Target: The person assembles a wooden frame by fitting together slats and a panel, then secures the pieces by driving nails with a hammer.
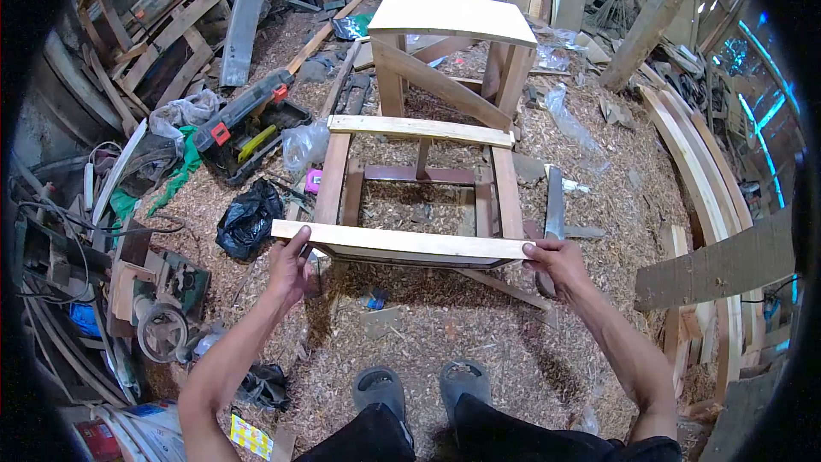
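A long pale wooden board (402, 240) lies across the near side of a wooden frame (506, 192). My left hand (289, 270) is closed on the board's left end, with the thumb on top and the fingers curled underneath. At the opposite end, my right hand (560, 265) grips the same board, its thumb along the upper face. A second pale crosspiece (419, 128) spans the far side of the frame. Behind it stands a wooden stool-like piece (453, 19) with a pale top and a diagonal brace.
Wood shavings (428, 325) cover the floor. To the left are an open toolbox (244, 128), a black plastic bag (248, 218), a pink tape measure (314, 180) and a machine with a handwheel (162, 331). A handsaw (555, 205) lies right; curved planks (697, 171) lean beyond.
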A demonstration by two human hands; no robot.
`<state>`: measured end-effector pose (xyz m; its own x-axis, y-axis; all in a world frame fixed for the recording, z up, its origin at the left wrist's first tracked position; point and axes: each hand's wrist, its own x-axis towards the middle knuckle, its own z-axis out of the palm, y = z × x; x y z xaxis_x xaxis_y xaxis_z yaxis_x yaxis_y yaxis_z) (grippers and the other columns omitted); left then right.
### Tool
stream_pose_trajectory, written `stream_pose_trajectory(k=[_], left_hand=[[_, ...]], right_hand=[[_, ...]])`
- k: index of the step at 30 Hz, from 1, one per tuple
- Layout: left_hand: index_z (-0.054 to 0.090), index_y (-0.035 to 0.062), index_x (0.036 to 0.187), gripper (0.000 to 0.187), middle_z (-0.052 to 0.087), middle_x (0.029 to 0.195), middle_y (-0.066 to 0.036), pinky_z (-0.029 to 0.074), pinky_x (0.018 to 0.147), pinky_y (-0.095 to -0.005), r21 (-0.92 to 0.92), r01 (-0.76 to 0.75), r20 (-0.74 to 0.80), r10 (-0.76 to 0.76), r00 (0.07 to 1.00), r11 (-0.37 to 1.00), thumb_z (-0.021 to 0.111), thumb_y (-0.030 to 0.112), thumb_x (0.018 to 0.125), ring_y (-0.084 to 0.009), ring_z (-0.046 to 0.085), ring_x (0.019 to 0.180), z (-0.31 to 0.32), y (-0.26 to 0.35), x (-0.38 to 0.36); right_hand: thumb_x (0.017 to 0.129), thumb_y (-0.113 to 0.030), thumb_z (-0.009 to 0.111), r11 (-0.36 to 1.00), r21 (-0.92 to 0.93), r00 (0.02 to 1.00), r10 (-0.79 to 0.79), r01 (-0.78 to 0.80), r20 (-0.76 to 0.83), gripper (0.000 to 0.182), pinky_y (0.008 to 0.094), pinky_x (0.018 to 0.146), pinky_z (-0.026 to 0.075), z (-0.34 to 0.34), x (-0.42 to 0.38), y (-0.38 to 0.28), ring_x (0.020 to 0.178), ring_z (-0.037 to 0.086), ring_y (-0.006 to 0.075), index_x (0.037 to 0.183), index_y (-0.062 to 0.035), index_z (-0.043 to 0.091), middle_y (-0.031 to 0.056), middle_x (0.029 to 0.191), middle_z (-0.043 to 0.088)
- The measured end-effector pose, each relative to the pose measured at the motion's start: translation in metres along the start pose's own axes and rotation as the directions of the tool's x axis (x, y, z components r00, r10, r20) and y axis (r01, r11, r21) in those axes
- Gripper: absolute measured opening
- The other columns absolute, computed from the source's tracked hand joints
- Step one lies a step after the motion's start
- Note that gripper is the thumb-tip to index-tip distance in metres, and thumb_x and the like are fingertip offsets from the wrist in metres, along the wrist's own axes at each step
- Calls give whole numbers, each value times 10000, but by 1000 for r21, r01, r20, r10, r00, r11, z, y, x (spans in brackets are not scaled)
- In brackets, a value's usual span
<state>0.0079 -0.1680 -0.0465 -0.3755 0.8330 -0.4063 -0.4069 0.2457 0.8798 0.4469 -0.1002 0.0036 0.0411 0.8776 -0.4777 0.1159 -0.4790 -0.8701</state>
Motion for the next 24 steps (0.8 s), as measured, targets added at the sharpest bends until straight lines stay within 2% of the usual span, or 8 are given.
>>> stream_pose_trajectory(k=[3, 4, 5, 8, 11, 16, 19, 24], left_hand=[[577, 54, 945, 302, 594, 799, 2, 444, 483, -223, 15, -15, -37, 15, 999, 1000, 707, 298, 824, -87, 552, 660, 6, 4, 4], [589, 32, 994, 329, 615, 853, -15, 469, 666, -260, 10, -16, -21, 16, 1000, 1000, 710, 286, 822, -113, 573, 764, 12, 9, 1], [589, 32, 994, 329, 615, 853, -15, 469, 666, -260, 10, -10, -3, 10, 1000, 1000, 710, 286, 822, -113, 573, 764, 17, 11, 4], [589, 40, 1057, 370, 622, 934, -21, 429, 838, -301, -9, -84, -72, 83, 994, 996, 706, 297, 818, -136, 566, 894, 24, 19, 12], [581, 66, 1090, 387, 604, 1019, -26, 377, 914, -312, 66, 37, -59, -33, 998, 997, 695, 320, 822, -148, 531, 999, 15, 32, 35], [556, 40, 1140, 434, 600, 1052, -48, 372, 934, -352, 9, 12, 6, -12, 1000, 1000, 685, 301, 819, -171, 529, 1037, 36, 64, 46], [548, 41, 1142, 445, 599, 1045, -54, 373, 939, -364, 22, 19, -47, -18, 999, 1000, 691, 301, 810, -185, 530, 1040, 41, 68, 50], [557, 52, 1108, 406, 606, 1045, -62, 362, 970, -362, -29, 3, -28, -4, 1000, 1000, 698, 276, 801, -188, 532, 1050, 45, 69, 44]], right_hand=[[816, -77, 699, 1000, -6, 1000, -17, 17, -24, 248, 233, 618, 547, 2, 2, -11, 736, 647, 168, 960, 112, 627, 154, 892, 655], [832, -73, 676, 998, 10, 997, -55, 55, -52, 234, 232, 621, 548, 1, 2, -15, 741, 646, 173, 957, 115, 617, 156, 892, 649], [832, -73, 676, 998, 10, 996, -54, 55, -71, 234, 232, 621, 548, -4, 6, -15, 741, 646, 173, 957, 115, 617, 156, 892, 649], [872, -68, 578, 986, 167, 1000, -15, 16, -6, 233, 255, 673, 574, -11, 21, -18, 785, 648, 211, 975, 140, 590, 186, 929, 629], [865, -51, 559, 970, 244, 1000, 14, -12, -6, 227, 260, 700, 581, -11, 25, -41, 795, 647, 219, 965, 150, 588, 195, 934, 625], [841, -31, 598, 954, 279, 986, -143, 113, 87, 275, 274, 799, 563, -12, 27, -72, 875, 652, 225, 1042, 155, 595, 202, 1004, 634], [810, -43, 668, 970, 88, 971, -231, 225, 61, 300, 272, 775, 560, -10, 34, -70, 849, 661, 214, 1046, 134, 611, 192, 984, 648], [795, -51, 694, 961, 149, 972, -235, 233, 0, 309, 267, 740, 562, -6, 39, -69, 804, 665, 202, 1036, 127, 619, 182, 952, 656]])
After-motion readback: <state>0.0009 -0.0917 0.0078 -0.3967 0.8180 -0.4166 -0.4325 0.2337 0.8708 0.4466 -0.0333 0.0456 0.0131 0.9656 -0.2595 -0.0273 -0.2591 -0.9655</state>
